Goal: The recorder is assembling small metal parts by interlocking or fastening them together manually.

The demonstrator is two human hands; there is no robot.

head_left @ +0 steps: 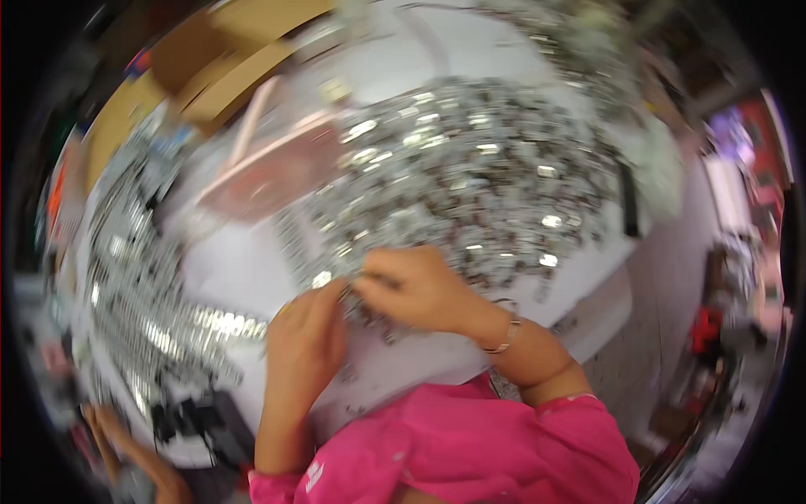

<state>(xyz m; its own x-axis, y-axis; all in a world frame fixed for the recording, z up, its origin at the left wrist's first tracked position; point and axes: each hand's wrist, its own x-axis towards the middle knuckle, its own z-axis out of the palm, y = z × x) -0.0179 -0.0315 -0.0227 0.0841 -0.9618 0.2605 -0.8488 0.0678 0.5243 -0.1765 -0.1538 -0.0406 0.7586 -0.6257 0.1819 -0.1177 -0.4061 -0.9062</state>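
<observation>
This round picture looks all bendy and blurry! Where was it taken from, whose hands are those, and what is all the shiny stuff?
The picture comes from a small camera worn on a person's head, looking down at their own hands. Its very wide lens bends straight edges near the rim, so the white table looks round.

The two hands in the middle belong to that person, who wears pink sleeves. The left hand and the right hand meet at the near edge of a big heap of small shiny metal pieces. Their fingertips pinch something tiny between them; it is too blurred to tell exactly what.

A second heap of shiny pieces lies on the left. A pinkish tray sits behind. At the bottom left is another person's hand.
</observation>
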